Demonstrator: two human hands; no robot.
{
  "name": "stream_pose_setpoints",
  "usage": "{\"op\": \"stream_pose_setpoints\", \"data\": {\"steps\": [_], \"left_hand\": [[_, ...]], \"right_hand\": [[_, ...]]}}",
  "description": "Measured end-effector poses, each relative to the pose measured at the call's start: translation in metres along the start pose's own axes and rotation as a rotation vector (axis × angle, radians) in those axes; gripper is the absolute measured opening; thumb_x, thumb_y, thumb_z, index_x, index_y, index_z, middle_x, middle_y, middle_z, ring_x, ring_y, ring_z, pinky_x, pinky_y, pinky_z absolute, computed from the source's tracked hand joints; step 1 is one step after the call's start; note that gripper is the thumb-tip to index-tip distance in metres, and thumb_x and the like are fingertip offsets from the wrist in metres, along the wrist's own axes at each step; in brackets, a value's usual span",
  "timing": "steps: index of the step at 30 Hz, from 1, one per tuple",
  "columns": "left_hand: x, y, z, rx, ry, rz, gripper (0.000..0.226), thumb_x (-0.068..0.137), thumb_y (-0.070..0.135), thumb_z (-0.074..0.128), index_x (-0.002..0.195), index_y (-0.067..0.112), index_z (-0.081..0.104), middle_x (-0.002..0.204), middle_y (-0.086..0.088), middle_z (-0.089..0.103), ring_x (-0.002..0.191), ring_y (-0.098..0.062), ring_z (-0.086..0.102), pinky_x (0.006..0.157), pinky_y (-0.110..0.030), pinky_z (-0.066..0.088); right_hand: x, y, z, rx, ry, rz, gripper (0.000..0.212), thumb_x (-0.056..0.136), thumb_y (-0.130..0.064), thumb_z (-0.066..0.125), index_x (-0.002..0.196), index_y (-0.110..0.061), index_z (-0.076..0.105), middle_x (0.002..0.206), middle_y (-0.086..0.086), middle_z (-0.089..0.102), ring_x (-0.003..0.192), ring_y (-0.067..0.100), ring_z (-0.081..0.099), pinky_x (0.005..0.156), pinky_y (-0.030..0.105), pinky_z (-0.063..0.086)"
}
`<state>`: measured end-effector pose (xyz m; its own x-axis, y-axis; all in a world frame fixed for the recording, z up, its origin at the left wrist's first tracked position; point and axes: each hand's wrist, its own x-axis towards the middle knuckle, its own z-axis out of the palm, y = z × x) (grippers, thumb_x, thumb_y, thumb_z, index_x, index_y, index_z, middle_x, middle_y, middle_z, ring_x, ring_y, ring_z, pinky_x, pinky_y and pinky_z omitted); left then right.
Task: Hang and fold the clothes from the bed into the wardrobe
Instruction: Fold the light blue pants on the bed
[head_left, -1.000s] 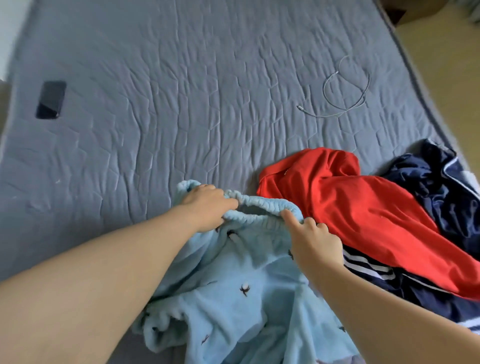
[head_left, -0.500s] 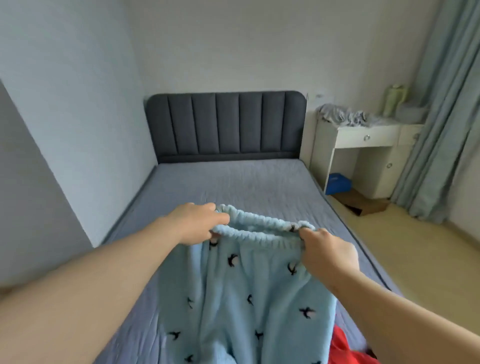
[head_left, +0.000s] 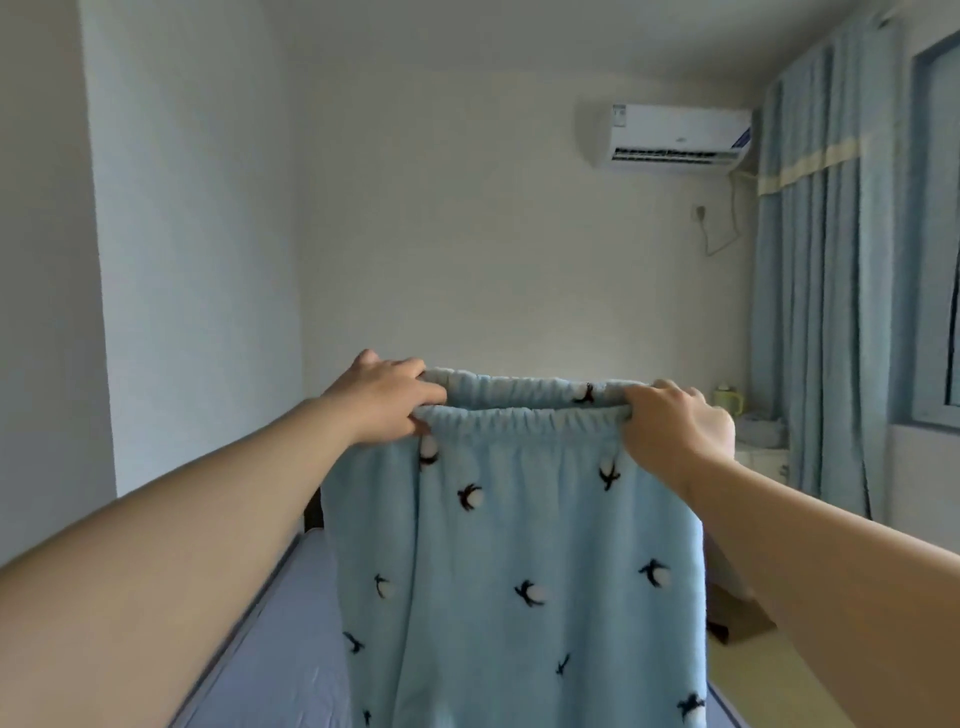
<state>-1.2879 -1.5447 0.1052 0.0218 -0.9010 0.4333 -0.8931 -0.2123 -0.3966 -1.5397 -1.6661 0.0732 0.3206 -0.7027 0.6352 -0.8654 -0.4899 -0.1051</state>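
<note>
Head view, looking along the bed (head_left: 291, 670) toward a pale wall (head_left: 467, 234). Holding up light blue trousers (head_left: 519, 545) in the air with both arms stretched forward. Gripping the left end of the waistband (head_left: 530, 415) with the left hand (head_left: 387, 397), curling the fingers (head_left: 421, 389) over the top of the elastic. Gripping the right end with the right hand (head_left: 675, 431), closing the fingers (head_left: 649, 397) around the gathered edge in the same way. Stretching the waistband nearly level between the two hands, with its front and back edges a little apart, so showing the opening. Letting the rest of the trousers hang straight down above the bed and past the bottom edge of the picture; not possible to tell whether touching the bed or not. Showing small dark and white bird-like marks scattered over the fleecy cloth. Seeing only a strip of the grey-blue bed at lower left, close beside the side wall. Seeing also a white air conditioner (head_left: 675, 132) high on the far wall, a blue curtain (head_left: 821, 312) at right, a window (head_left: 935, 234) at the far right edge, and a strip of yellowish floor (head_left: 769, 686) at lower right. Noticing a pale green jug (head_left: 727, 399) just behind the right hand, too blurred for more detail.
</note>
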Motion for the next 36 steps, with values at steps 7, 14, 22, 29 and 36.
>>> {"op": "stream_pose_setpoints", "data": {"steps": [7,14,22,29,36], "left_hand": [[0.002,-0.019,-0.04,0.039,0.078,-0.191,0.021,0.091,0.046,0.042,0.079,0.029,0.044,0.088,0.003,0.037,0.097,-0.023,0.051,0.075,-0.028,0.03],[0.021,-0.007,-0.065,-0.208,0.169,-0.263,0.019,0.096,0.036,0.036,0.092,0.022,0.049,0.098,-0.004,0.049,0.085,-0.023,0.046,0.068,-0.03,0.033],[0.031,0.011,-0.086,-0.234,0.033,-0.05,0.013,0.091,0.019,0.036,0.083,0.028,0.041,0.088,0.001,0.056,0.079,-0.021,0.05,0.061,-0.03,0.033],[0.016,-0.011,-0.086,-0.153,-0.013,-0.052,0.023,0.086,0.016,0.043,0.07,0.031,0.034,0.079,0.006,0.05,0.076,-0.018,0.048,0.062,-0.03,0.034],[0.003,-0.032,-0.083,-0.106,0.013,-0.204,0.015,0.082,0.02,0.05,0.083,0.023,0.036,0.083,0.003,0.048,0.074,-0.019,0.048,0.058,-0.03,0.034]], "right_hand": [[0.02,-0.001,-0.043,0.016,0.047,0.05,0.033,0.084,-0.006,0.038,0.11,-0.018,0.054,0.113,0.009,0.053,0.112,0.03,0.045,0.077,0.034,0.03],[0.038,-0.019,-0.048,0.691,-0.087,0.142,0.012,0.08,-0.024,0.051,0.075,-0.015,0.046,0.074,0.004,0.051,0.062,0.019,0.043,0.052,0.026,0.031],[0.034,-0.058,-0.05,0.623,-0.52,-0.416,0.081,0.07,-0.048,0.076,0.139,-0.033,0.035,0.114,-0.014,0.051,0.102,0.008,0.049,0.084,0.022,0.037],[0.042,-0.046,-0.052,0.309,-0.438,-0.428,0.029,0.081,-0.025,0.064,0.061,-0.018,0.044,0.062,-0.006,0.041,0.064,0.013,0.04,0.051,0.021,0.028],[0.052,-0.033,-0.054,0.362,0.002,-0.106,0.021,0.084,-0.025,0.05,0.07,-0.018,0.036,0.068,-0.002,0.042,0.062,0.023,0.044,0.048,0.024,0.027]]}}
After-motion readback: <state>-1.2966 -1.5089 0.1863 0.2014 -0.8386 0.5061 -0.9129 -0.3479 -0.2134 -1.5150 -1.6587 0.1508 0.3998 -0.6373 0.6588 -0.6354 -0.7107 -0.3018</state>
